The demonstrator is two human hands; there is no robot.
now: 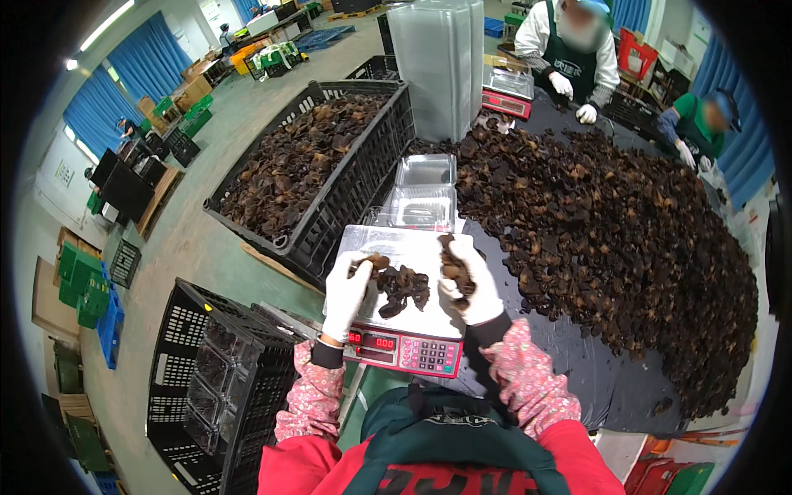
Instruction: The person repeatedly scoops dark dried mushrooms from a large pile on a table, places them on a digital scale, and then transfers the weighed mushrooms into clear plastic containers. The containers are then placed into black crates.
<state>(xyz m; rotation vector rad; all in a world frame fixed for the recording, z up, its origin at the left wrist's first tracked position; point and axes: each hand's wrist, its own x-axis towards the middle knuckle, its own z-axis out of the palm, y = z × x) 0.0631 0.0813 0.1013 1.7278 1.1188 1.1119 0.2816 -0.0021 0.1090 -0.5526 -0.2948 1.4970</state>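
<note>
My left hand (346, 290), in a white glove, is closed on a piece of brown wood ear mushroom (378, 261). Wrapped round a larger bunch of wood ear mushrooms (453, 271) is my gloved right hand (482, 289). Between the hands, a small dark heap of wood ear mushrooms (401, 289) lies over the pale top of a red weighing scale (406, 350). Something clear, like a plastic tray, shows at the far left of that top; its full outline is hard to make out. The scale's display is lit.
Clear plastic trays (424, 206) stand just beyond the scale, with a tall stack of trays (431, 74) behind. Black crates (318, 194) (177, 371) stand at left. A huge mushroom pile (602, 239) covers the right table. Two gloved co-workers (582, 66) (701, 128) stand across.
</note>
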